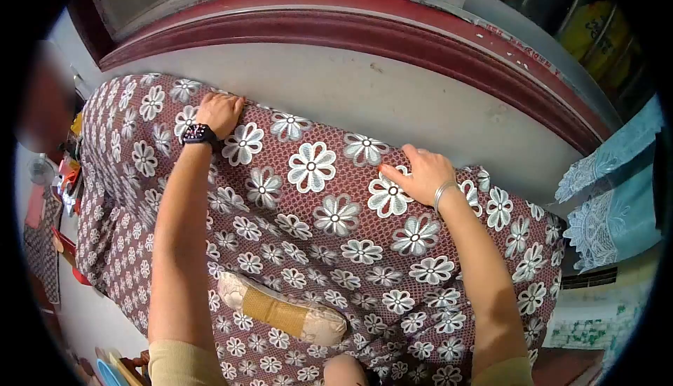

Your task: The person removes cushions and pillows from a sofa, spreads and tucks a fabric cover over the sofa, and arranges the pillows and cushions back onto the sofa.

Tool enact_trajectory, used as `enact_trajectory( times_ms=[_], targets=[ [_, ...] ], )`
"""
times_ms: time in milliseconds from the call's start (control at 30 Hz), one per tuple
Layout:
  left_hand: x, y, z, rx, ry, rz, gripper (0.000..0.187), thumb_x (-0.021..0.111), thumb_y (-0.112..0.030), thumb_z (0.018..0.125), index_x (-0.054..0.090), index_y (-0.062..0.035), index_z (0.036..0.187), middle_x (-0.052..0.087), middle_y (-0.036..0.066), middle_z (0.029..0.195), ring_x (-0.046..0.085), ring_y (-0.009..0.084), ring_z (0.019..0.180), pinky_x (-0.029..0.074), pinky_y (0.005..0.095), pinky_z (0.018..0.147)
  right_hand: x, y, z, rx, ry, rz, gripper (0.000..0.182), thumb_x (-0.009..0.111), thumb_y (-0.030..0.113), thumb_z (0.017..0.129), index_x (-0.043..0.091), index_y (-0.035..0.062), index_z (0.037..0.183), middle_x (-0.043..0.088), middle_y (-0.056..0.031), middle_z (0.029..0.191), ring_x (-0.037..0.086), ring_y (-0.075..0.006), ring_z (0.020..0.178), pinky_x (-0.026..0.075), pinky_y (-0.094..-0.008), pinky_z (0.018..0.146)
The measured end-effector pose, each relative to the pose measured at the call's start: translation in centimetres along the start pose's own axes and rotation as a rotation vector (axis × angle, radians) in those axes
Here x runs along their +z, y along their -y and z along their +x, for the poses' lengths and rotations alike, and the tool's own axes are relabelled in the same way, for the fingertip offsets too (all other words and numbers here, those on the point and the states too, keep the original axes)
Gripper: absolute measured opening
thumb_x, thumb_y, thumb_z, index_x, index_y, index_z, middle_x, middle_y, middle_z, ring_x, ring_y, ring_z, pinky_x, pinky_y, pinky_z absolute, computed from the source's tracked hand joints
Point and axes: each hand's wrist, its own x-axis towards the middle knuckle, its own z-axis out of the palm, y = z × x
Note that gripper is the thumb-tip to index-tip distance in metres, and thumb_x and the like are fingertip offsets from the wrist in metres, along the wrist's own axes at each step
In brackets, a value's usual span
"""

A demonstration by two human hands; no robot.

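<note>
A brown sofa cover (312,166) with white and grey flowers drapes over a long sofa, its top edge running along the wall. My left hand (219,114), with a black watch on the wrist, is closed over that top edge, its fingertips partly hidden behind it. Farther right, my right hand (425,175) grips the same edge, thumb on the front and fingers reaching over the back. A bracelet circles that wrist. Below and between my arms, a beige pillow (280,310) with a woven golden middle lies on the covered seat.
Behind the sofa stands a pale wall (350,81) under a dark red window sill (280,25). Light blue lace-edged cloth (610,197) hangs at the right. Assorted items (69,186) crowd the left side. A knee (343,370) shows at the bottom.
</note>
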Motion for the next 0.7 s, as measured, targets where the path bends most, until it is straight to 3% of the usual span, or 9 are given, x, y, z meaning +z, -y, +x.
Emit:
enact_trajectory(
  times_ms=[67, 167, 200, 367, 400, 500, 600, 700],
  targets=[
    [-0.2, 0.3, 0.5, -0.023, 0.058, 0.107, 0.038, 0.034, -0.026, 0.092, 0.064, -0.0020, 0.088, 0.064, 0.015, 0.095, 0.059, 0.0278, 0.093, 0.039, 0.0391, 0.091, 0.4, -0.2, 0.4, 0.019, 0.007, -0.007, 0.064, 0.043, 0.063, 0.081, 0.057, 0.0012, 0.094, 0.063, -0.0203, 0.083, 0.061, -0.0359, 0.081, 0.048, -0.0454, 0.072],
    [1.2, 0.6, -1.1, 0.017, -0.334, -0.068, 0.025, 0.044, -0.017, 0.089, 0.062, 0.0005, 0.091, 0.063, 0.017, 0.097, 0.057, 0.0312, 0.097, 0.039, 0.0392, 0.093, 0.4, 0.0, 0.3, 0.047, -0.028, 0.018, 0.063, 0.045, 0.061, 0.080, 0.057, 0.0013, 0.094, 0.062, -0.0206, 0.086, 0.060, -0.0362, 0.082, 0.047, -0.0448, 0.073],
    [1.5, 0.7, -1.6, -0.061, -0.399, -0.096, 0.023, 0.047, -0.015, 0.088, 0.060, 0.0014, 0.098, 0.061, 0.018, 0.103, 0.054, 0.0326, 0.103, 0.039, 0.0396, 0.094, 0.5, 0.1, 0.3, 0.041, -0.030, 0.021, 0.062, 0.046, 0.061, 0.080, 0.057, 0.0012, 0.095, 0.062, -0.0204, 0.087, 0.060, -0.0363, 0.083, 0.047, -0.0447, 0.074],
    [1.9, 1.7, -2.0, -0.068, -0.321, -0.141, 0.027, 0.044, -0.017, 0.087, 0.058, -0.0002, 0.103, 0.059, 0.016, 0.107, 0.053, 0.0297, 0.105, 0.038, 0.0388, 0.093, 0.7, 0.2, 0.2, 0.001, -0.095, 0.042, 0.063, 0.046, 0.059, 0.081, 0.058, 0.0003, 0.098, 0.062, -0.0198, 0.091, 0.059, -0.0371, 0.086, 0.046, -0.0444, 0.075],
    [1.9, 1.9, -1.8, -0.052, -0.284, -0.110, 0.027, 0.043, -0.017, 0.087, 0.058, -0.0009, 0.101, 0.060, 0.015, 0.105, 0.053, 0.0284, 0.104, 0.038, 0.0385, 0.092, 0.9, 0.5, -0.1, -0.029, -0.179, 0.001, 0.056, 0.050, 0.052, 0.082, 0.056, -0.0003, 0.102, 0.061, -0.0201, 0.096, 0.057, -0.0375, 0.092, 0.045, -0.0435, 0.079],
    [2.4, 2.4, -1.4, -0.029, -0.231, -0.060, 0.026, 0.040, -0.018, 0.085, 0.059, -0.0024, 0.094, 0.062, 0.013, 0.097, 0.055, 0.0259, 0.099, 0.038, 0.0384, 0.090, 1.1, 3.0, 1.0, -0.289, -0.357, 0.026, 0.049, 0.054, 0.042, 0.084, 0.054, -0.0001, 0.110, 0.056, -0.0200, 0.112, 0.052, -0.0355, 0.105, 0.039, -0.0417, 0.091],
    [2.5, 2.7, -1.2, -0.052, -0.194, -0.011, 0.028, 0.040, -0.021, 0.084, 0.061, -0.0036, 0.092, 0.063, 0.013, 0.095, 0.055, 0.0259, 0.100, 0.036, 0.0390, 0.092, 1.2, 9.1, 4.7, -0.423, -0.255, 0.292, 0.049, 0.053, 0.038, 0.085, 0.051, -0.0015, 0.114, 0.053, -0.0207, 0.117, 0.049, -0.0345, 0.111, 0.037, -0.0403, 0.095],
    [3.3, 2.9, -1.6, -0.123, -0.305, -0.105, 0.030, 0.040, -0.021, 0.084, 0.062, -0.0045, 0.095, 0.063, 0.013, 0.097, 0.054, 0.0255, 0.102, 0.034, 0.0408, 0.095, 3.0, 15.6, 10.8, -0.547, -0.210, 0.304, 0.060, 0.048, 0.043, 0.086, 0.041, -0.0020, 0.125, 0.048, -0.0231, 0.124, 0.046, -0.0348, 0.115, 0.035, -0.0402, 0.098]
  ],
)
